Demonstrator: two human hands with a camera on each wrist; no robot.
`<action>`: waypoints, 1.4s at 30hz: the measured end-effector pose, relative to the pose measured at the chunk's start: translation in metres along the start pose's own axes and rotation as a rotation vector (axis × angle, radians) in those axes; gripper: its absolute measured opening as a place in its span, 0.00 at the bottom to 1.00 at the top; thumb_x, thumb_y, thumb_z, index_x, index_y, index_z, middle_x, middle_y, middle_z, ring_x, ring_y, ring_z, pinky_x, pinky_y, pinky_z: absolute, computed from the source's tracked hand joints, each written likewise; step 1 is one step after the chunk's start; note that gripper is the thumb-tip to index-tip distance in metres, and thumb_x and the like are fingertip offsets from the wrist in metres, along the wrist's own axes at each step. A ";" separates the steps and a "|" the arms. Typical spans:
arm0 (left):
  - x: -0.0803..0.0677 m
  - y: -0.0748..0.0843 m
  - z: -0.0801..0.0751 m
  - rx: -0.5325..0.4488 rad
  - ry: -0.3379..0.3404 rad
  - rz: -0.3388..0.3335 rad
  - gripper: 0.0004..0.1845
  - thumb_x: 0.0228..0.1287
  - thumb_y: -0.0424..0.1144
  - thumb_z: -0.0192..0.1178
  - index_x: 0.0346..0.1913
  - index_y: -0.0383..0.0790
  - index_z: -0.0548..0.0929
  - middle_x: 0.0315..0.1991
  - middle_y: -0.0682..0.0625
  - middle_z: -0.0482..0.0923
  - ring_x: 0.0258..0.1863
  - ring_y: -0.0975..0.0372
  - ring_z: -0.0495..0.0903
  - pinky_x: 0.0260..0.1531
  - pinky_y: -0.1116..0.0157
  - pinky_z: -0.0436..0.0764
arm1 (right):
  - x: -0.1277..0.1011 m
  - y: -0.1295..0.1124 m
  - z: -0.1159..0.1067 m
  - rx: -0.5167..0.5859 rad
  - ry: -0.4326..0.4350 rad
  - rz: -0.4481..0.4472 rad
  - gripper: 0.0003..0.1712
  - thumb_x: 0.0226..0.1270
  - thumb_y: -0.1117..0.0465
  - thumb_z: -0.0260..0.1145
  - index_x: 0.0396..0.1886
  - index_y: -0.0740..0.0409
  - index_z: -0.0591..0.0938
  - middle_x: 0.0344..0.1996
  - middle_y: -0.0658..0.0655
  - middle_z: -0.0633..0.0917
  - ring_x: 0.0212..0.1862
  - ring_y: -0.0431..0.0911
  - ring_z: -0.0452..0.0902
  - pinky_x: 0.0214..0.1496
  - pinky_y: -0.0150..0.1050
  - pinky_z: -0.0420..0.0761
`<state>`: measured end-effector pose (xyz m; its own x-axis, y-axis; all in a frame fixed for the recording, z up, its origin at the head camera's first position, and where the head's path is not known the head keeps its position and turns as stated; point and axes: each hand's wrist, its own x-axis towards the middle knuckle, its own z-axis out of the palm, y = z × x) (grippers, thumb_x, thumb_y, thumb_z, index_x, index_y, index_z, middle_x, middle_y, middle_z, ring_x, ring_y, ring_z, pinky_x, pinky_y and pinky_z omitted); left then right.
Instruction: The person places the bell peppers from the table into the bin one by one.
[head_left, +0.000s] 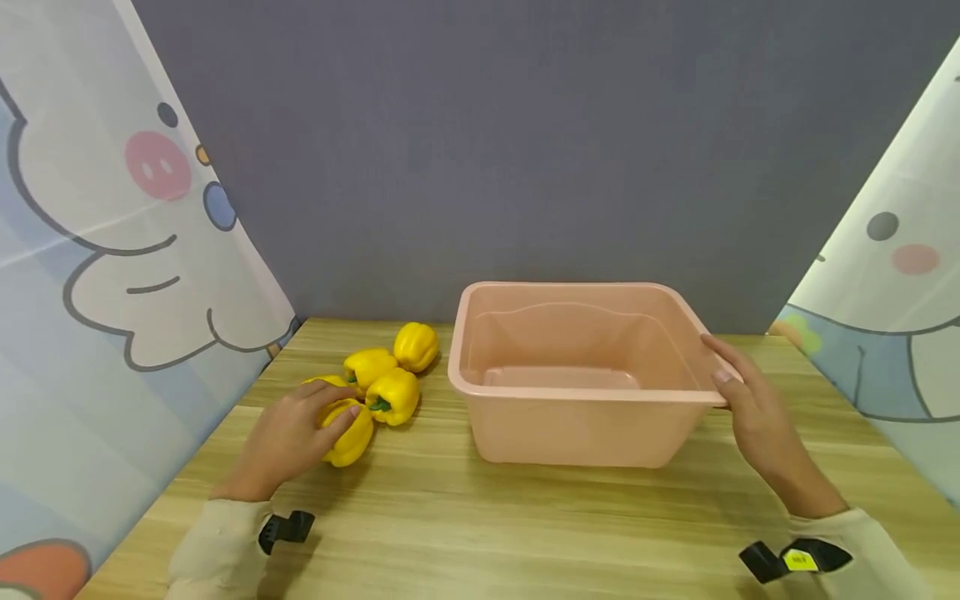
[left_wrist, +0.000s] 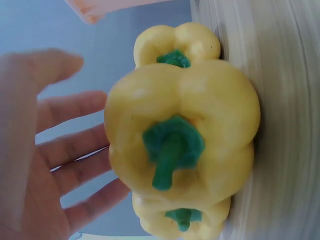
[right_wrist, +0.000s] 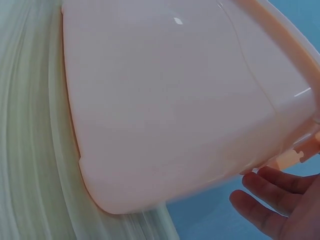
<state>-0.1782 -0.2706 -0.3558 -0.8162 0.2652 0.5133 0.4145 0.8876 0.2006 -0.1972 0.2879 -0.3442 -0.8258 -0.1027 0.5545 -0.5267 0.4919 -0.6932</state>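
Observation:
Several yellow bell peppers lie clustered at the left of the table. My left hand (head_left: pixel 285 437) is over the nearest bell pepper (head_left: pixel 352 439), its thumb and fingers spread loosely about it. In the left wrist view that pepper's side (left_wrist: pixel 222 107) and green stem face the camera, and the fingertips reach its edge while the thumb stands apart. A pink plastic basin (head_left: pixel 573 429) sits upright at centre right with nothing inside. My right hand (head_left: pixel 765 429) grips its right rim, thumb on top and fingers underneath; the basin's outer wall (right_wrist: pixel 165 100) fills much of the right wrist view.
Behind the wooden table (head_left: pixel 480 525) rises a dark grey panel (head_left: pixel 480 150). Cartoon-printed sheets stand on the left (head_left: pixel 97 275) and right (head_left: pixel 885 333). Another bell pepper (head_left: pixel 416 347) lies farthest back, close to the basin's left side.

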 end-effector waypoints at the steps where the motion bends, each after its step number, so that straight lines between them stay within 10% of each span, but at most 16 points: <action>1: 0.000 -0.001 -0.001 0.005 -0.012 -0.007 0.14 0.69 0.47 0.64 0.50 0.45 0.89 0.47 0.48 0.85 0.42 0.52 0.84 0.35 0.50 0.82 | 0.000 0.000 0.000 0.005 -0.001 -0.002 0.27 0.83 0.62 0.44 0.78 0.54 0.64 0.71 0.50 0.67 0.60 0.31 0.65 0.49 0.20 0.68; 22: -0.014 -0.010 -0.005 0.094 -0.197 -0.161 0.32 0.66 0.68 0.57 0.55 0.44 0.86 0.53 0.40 0.80 0.48 0.42 0.80 0.40 0.40 0.79 | -0.016 0.005 0.018 0.281 0.059 0.065 0.27 0.82 0.62 0.41 0.77 0.53 0.64 0.62 0.45 0.70 0.49 0.37 0.75 0.43 0.26 0.75; 42: -0.006 0.001 -0.010 0.147 -0.281 -0.206 0.40 0.62 0.71 0.58 0.59 0.38 0.84 0.51 0.39 0.80 0.48 0.42 0.80 0.37 0.40 0.79 | -0.002 -0.001 0.011 0.207 0.026 -0.010 0.27 0.83 0.60 0.39 0.77 0.60 0.61 0.61 0.45 0.71 0.48 0.37 0.77 0.41 0.28 0.78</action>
<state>-0.1692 -0.2752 -0.3503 -0.9635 0.1500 0.2215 0.1843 0.9724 0.1431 -0.1970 0.2780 -0.3498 -0.8164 -0.0829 0.5716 -0.5670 0.3029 -0.7660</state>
